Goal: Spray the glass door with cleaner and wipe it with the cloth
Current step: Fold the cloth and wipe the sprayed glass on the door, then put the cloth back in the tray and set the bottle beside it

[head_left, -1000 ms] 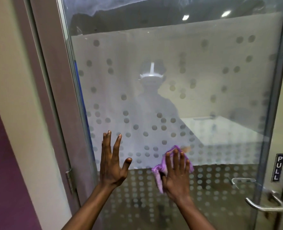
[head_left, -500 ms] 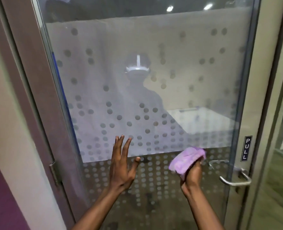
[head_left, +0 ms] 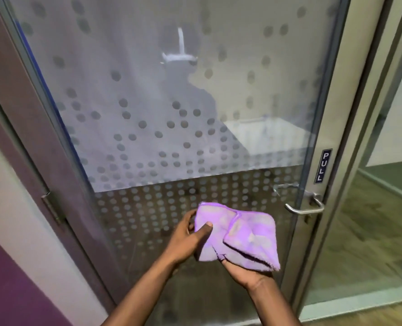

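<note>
The glass door [head_left: 162, 95] fills the view, frosted with a dot pattern and clearer in its lower part. In front of it, off the glass, a purple cloth [head_left: 240, 236] is spread between both hands. My left hand [head_left: 186, 238] pinches its left edge, thumb on top. My right hand [head_left: 244, 271] holds it from below, mostly hidden under the fabric. No spray bottle is in view.
A metal lever handle [head_left: 303, 209] and a PULL sign [head_left: 322, 165] sit on the door's right stile [head_left: 336, 128]. A hinge [head_left: 53, 208] is on the brown frame at left. A second glass panel [head_left: 388, 184] stands at the right, over a wooden floor.
My right hand took the cloth off the glass and lowered it. My left hand left the door and grasped the cloth's left edge. The cloth is now unfolded between both hands.
</note>
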